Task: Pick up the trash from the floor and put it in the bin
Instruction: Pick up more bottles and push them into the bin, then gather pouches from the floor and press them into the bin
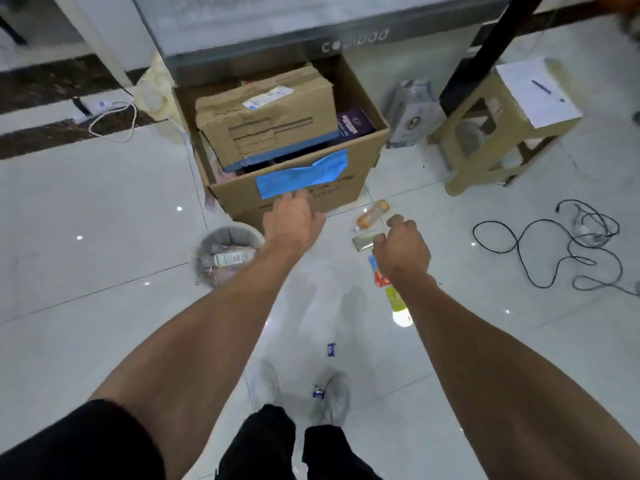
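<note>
A small round bin [207, 244] with a grey liner stands on the white tiled floor, with packets inside it. My left hand [293, 221] hovers open and empty just right of the bin, in front of a cardboard box. My right hand [401, 251] has its fingers curled. A silver wrapper [363, 241] shows right at its thumb; I cannot tell whether it is held or lies on the floor. An orange bottle [373, 213] lies beyond it. A blue, red and green wrapper [389, 289] lies partly under my right wrist. Two small blue wrappers [331, 349] [318, 393] lie near my shoes.
A large open cardboard box [346, 188] full of flattened cartons stands behind the bin, below a counter. A tan stool [485, 157] with papers stands at the right. Black cables [554, 251] sprawl on the floor at right; a power strip with a white cord [114, 123] lies at left.
</note>
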{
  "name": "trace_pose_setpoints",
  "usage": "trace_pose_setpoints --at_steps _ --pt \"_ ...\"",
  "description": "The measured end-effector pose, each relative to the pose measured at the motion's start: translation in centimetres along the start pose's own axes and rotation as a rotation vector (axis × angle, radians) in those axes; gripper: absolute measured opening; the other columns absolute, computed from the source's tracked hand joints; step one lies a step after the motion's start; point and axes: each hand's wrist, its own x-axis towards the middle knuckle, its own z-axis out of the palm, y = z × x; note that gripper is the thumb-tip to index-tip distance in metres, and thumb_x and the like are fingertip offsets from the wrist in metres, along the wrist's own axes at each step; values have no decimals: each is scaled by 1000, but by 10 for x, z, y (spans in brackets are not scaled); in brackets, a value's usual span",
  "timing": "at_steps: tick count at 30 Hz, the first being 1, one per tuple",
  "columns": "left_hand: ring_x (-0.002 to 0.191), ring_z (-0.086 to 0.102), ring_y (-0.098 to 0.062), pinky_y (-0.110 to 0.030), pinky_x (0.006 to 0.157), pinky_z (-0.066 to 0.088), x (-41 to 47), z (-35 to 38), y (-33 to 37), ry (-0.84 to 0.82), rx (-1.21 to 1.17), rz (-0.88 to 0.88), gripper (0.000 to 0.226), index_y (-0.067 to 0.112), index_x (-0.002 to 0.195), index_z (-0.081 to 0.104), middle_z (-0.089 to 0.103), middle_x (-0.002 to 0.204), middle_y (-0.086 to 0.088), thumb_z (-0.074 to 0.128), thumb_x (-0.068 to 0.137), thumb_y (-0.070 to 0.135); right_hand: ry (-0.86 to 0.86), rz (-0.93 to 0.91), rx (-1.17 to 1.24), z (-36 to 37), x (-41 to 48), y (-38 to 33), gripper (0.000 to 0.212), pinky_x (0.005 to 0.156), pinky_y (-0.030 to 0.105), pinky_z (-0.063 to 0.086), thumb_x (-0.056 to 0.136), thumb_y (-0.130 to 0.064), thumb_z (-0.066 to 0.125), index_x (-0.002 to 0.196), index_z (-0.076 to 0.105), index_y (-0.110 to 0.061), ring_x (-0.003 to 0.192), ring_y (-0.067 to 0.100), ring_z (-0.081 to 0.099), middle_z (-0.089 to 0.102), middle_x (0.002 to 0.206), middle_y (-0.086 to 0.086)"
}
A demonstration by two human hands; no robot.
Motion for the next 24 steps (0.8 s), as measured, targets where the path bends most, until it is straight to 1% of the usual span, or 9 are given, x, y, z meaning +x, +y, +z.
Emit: trace_pose_setpoints --at_steps 5,8,11,16,20,24 --pt "117 51 -30 -45 92 43 -40 6 41 -12 108 61 42 16 127 52 54 125 -10 51 89 35 26 52 -14 -38 -32 43 38 87 41 46 94 -22 44 129 45 -8 112 35 54 49 126 15" --pt "119 49 -31 -44 92 41 -57 24 47 -4 136 116 42 14 127 50 52 128 -11 50 90 35 54 45 -12 -38 -52 60 35 84 40 46 94 -21 44 126 47 -8 109 35 54 51 123 15" --pt "118 49 -31 -45 91 41 -76 46 50 -10 121 136 41 15 125 52 52 127 -12 50 91 36 37 61 -16 -30 -70 77 35 82 39 45 93 -21 45 125 48 -8 108 34 55 51 123 14" --pt "121 47 -30 -47 95 42 -107 80 59 -63 125 82 42 16 127 50 53 128 -11 47 92 39 -16 86 -17 -18 -81 115 33 83 40 47 94 -21 43 124 48 -8 108 34 55 52 122 15" --pt "119 48 -29 -44 92 40 -109 105 86 -41 122 17 40 16 126 50 53 126 -10 48 91 36 -41 83 -51 -24 -65 172 35 84 41 46 93 -20 44 125 47 -7 110 36 54 51 122 16" --pt "116 49 -28 -43 89 42 -105 150 111 -2 104 -89 39 18 126 51 54 125 -9 49 91 34 -101 -8 -87 -18 -31 233 36 84 42 48 93 -20 45 126 47 -6 109 36 55 52 121 17"
